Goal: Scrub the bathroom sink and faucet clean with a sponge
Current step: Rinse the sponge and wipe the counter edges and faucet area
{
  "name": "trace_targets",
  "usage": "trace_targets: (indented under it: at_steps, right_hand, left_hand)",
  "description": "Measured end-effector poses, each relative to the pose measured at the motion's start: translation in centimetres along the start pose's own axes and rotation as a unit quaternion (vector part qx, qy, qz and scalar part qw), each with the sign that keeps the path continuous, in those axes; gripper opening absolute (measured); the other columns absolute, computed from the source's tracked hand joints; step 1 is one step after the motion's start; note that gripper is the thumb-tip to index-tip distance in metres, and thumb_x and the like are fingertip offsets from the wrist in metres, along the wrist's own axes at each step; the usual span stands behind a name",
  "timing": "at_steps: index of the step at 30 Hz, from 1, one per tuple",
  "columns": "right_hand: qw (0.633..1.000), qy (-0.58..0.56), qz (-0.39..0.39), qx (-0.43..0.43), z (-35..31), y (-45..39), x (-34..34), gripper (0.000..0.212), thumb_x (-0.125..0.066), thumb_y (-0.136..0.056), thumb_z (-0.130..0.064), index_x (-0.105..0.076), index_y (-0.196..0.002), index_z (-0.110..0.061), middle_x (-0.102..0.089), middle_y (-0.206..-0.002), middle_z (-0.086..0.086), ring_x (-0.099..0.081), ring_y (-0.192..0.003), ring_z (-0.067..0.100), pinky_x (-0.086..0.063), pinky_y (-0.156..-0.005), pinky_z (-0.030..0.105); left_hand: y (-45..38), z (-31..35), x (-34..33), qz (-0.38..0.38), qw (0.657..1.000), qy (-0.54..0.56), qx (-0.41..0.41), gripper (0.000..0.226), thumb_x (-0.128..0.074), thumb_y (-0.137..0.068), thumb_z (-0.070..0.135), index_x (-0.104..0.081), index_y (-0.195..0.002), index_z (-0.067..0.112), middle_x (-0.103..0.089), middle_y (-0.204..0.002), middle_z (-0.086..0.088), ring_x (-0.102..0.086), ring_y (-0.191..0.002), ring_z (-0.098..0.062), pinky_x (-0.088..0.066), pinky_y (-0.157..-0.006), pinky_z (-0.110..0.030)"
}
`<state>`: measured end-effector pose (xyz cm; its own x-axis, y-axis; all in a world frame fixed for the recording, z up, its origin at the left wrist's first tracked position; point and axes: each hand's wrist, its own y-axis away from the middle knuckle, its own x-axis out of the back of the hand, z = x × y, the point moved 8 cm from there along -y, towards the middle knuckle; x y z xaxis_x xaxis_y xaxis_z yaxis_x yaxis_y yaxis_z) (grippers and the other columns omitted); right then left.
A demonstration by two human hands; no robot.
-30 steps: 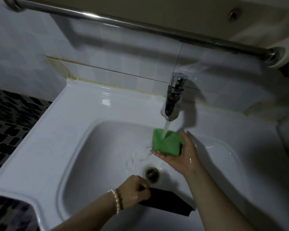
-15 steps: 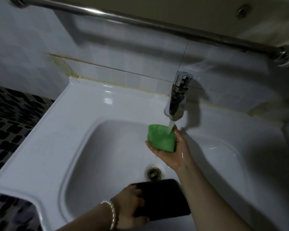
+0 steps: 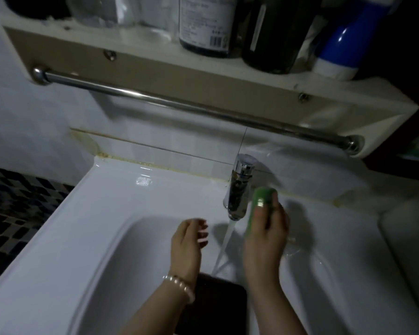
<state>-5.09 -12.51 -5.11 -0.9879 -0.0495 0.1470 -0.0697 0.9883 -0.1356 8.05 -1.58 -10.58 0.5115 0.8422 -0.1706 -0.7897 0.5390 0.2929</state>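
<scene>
A white sink (image 3: 65,238) sits against a wall of pale tiles (image 3: 169,143), with a yellowed seam where its back edge meets them. To the left the floor (image 3: 12,213) shows small dark and grey mosaic squares. The chrome faucet (image 3: 238,187) stands at the back of the basin, and water (image 3: 226,240) runs from its spout in a thin stream down into the bowl. The right hand (image 3: 266,235) grips a green sponge (image 3: 260,201), held upright just beside the faucet's right side. The left hand (image 3: 189,245) hovers over the basin with fingers loosely curled, holding nothing; a bead bracelet (image 3: 179,285) circles its wrist. A dark flat object (image 3: 218,303) lies in the bottom of the bowl. Above, a metal rail (image 3: 179,105) runs under a shelf (image 3: 155,68) carrying dark bottles (image 3: 206,25) and a blue and white bottle (image 3: 341,49).
</scene>
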Motion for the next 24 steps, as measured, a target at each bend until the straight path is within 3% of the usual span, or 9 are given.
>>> trace_targets:
  at_steps: [2, 4, 8, 12, 14, 16, 20, 22, 24]
  right_hand:
    - [0.980, 0.142, -0.120, 0.074, -1.0, -0.2, -3.5, 0.056, -0.053, -0.094, -0.029, -0.036, -0.143, -0.010, -0.025, -0.150, 0.014, -0.030, -0.137, 0.027, -0.029, -0.112, 0.030]
    - [0.956, 0.199, -0.205, 0.065, -0.5, -0.9, -6.0, 0.056, -0.052, -0.094, -0.025, -0.033, -0.145, -0.011, -0.021, -0.154, 0.013, -0.023, -0.141, 0.028, -0.020, -0.117, 0.041]
    - [0.987, 0.104, -0.124, -0.005, -1.8, -3.8, -6.2, 0.044, -0.055, -0.094, -0.016, -0.047, -0.137, -0.013, -0.038, -0.142, 0.011, -0.048, -0.124, 0.025, -0.037, -0.108, 0.038]
    - [0.976, 0.160, -0.116, 0.090, -1.7, 0.5, -4.0, 0.041, -0.059, -0.089, -0.005, -0.054, -0.130, -0.007, -0.040, -0.145, 0.006, -0.036, -0.135, 0.019, -0.023, -0.108, 0.012]
    - [0.970, 0.167, -0.137, 0.112, -1.3, 1.4, -3.6, 0.042, -0.060, -0.088, -0.002, -0.055, -0.129, -0.009, -0.036, -0.146, 0.000, -0.031, -0.137, 0.015, -0.015, -0.105, 0.002]
    - [0.967, 0.179, -0.153, 0.098, -1.1, 0.5, -4.2, 0.039, -0.059, -0.090, -0.007, -0.057, -0.128, -0.008, -0.033, -0.149, 0.002, -0.033, -0.136, 0.017, -0.019, -0.109, 0.009]
    - [0.984, 0.140, -0.096, 0.061, -1.7, -0.5, -4.8, 0.036, -0.059, -0.091, -0.014, -0.059, -0.126, -0.006, -0.027, -0.151, 0.009, -0.035, -0.135, 0.020, -0.022, -0.106, 0.012]
    - [0.996, 0.075, -0.042, 0.013, -1.0, -0.8, -4.1, 0.032, -0.059, -0.092, -0.013, -0.061, -0.123, -0.003, -0.044, -0.138, 0.014, -0.048, -0.121, 0.020, -0.029, -0.096, 0.006]
    - [0.989, -0.061, 0.060, -0.119, 1.3, -0.7, -2.6, 0.026, -0.056, -0.094, -0.017, -0.066, -0.113, -0.002, -0.062, -0.112, 0.016, -0.060, -0.096, 0.021, -0.044, -0.080, 0.017]
  left_hand:
    - [-0.4, 1.0, -3.9, -0.068, 0.991, 0.078, 0.091, 0.033, -0.036, -0.099, 0.022, -0.062, -0.103, 0.003, -0.066, -0.103, -0.017, -0.061, -0.099, -0.030, -0.047, -0.092, -0.043]
    - [-0.5, 1.8, -6.2, -0.095, 0.978, 0.113, 0.147, 0.035, -0.037, -0.099, 0.023, -0.065, -0.097, 0.002, -0.067, -0.100, -0.020, -0.062, -0.097, -0.032, -0.048, -0.091, -0.041]
    - [-0.8, 2.3, -7.2, -0.091, 0.975, 0.130, 0.156, 0.023, -0.048, -0.090, 0.006, -0.067, -0.100, -0.002, -0.069, -0.099, -0.019, -0.064, -0.092, -0.029, -0.049, -0.085, -0.036]
    - [-0.5, 1.3, -5.9, -0.070, 0.983, 0.052, 0.160, 0.018, -0.054, -0.090, 0.008, -0.069, -0.082, 0.002, -0.068, -0.090, -0.018, -0.061, -0.085, -0.025, -0.051, -0.088, -0.041]
    - [-0.2, 0.9, -5.7, -0.084, 0.986, -0.002, 0.146, 0.022, -0.046, -0.095, 0.013, -0.062, -0.081, 0.015, -0.063, -0.083, -0.005, -0.057, -0.083, -0.022, -0.052, -0.075, -0.034]
    - [0.5, 0.4, -5.8, -0.092, 0.982, -0.029, 0.161, 0.019, -0.041, -0.099, 0.023, -0.059, -0.092, 0.019, -0.060, -0.085, 0.000, -0.057, -0.081, -0.017, -0.049, -0.068, -0.028]
    - [1.3, 0.4, -5.8, -0.068, 0.969, 0.078, 0.224, 0.034, -0.051, -0.093, 0.036, -0.066, -0.097, 0.006, -0.068, -0.104, -0.013, -0.062, -0.099, -0.027, -0.048, -0.094, -0.040]
    - [1.7, 0.8, -5.7, -0.061, 0.966, 0.102, 0.230, 0.037, -0.054, -0.092, 0.030, -0.065, -0.101, -0.005, -0.067, -0.102, -0.019, -0.062, -0.096, -0.030, -0.048, -0.089, -0.041]
    - [1.8, 1.3, -5.3, -0.054, 0.972, 0.080, 0.217, 0.038, -0.055, -0.092, 0.025, -0.062, -0.107, -0.010, -0.063, -0.099, -0.020, -0.057, -0.090, -0.028, -0.045, -0.081, -0.040]
